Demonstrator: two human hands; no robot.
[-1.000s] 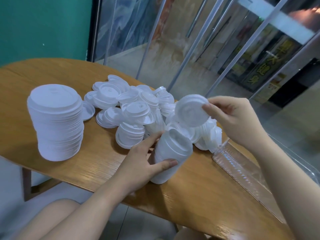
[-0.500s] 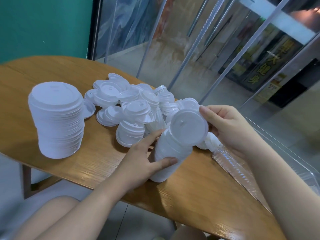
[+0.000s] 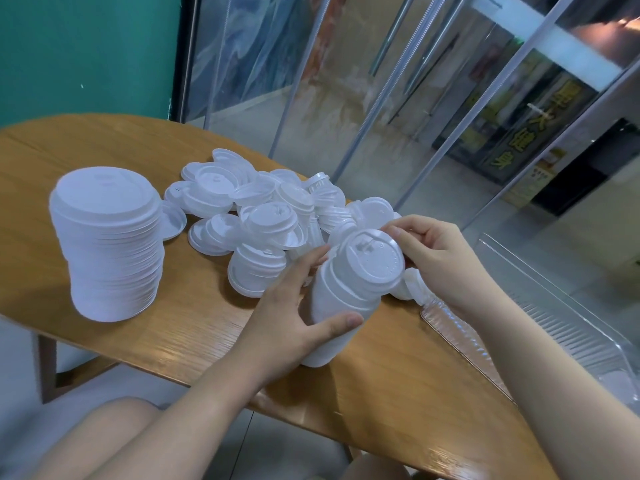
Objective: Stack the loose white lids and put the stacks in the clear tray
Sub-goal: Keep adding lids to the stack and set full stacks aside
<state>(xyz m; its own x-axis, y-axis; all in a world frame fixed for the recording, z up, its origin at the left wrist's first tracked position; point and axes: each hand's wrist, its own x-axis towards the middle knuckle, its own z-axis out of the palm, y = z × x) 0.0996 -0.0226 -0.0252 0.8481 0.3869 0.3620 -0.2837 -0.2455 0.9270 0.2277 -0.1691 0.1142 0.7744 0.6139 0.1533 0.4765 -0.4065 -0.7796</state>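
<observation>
Far left on the wooden worktop (image 3: pixel 104 344): tall stack of white lids (image 3: pixel 107 244), upright, free-standing, w/ one single lid (image 3: pixel 172 220) lying flat, touching its right side. Next over, mid-worktop: loose pile of white lids (image 3: pixel 263 216), jumbled, some dome-up, some tilted or overlapping, a few already nested in short stacks at the pile's near edge. Just right of that, the left hand (image 3: pixel 291 320) grips a second, narrower stack of lids (image 3: pixel 332 306) around its side; thumb curled across the near face, fingers wrapped on the far side. This stack leans, top tipped away toward the right, its base resting on the worktop close to the near edge. At its top sits the top lid (image 3: pixel 372 259), round w/ a small sip-hole tab visible, face turned toward the camera. Right hand (image 3: pixel 440 258) comes in from the right, fingertips pinching that lid's rim on the upper right, fingers bent. More loose lids peek out behind and under the right hand. Far right: clear tray (image 3: pixel 554 327), ribbed plastic, lying at the worktop's right end, partly hidden by the right forearm; can't tell what it holds. Behind the worktop: green wall (image 3: pixel 86 46) at left, clear plastic strip curtain (image 3: pixel 346 81) across the mid and right background.
</observation>
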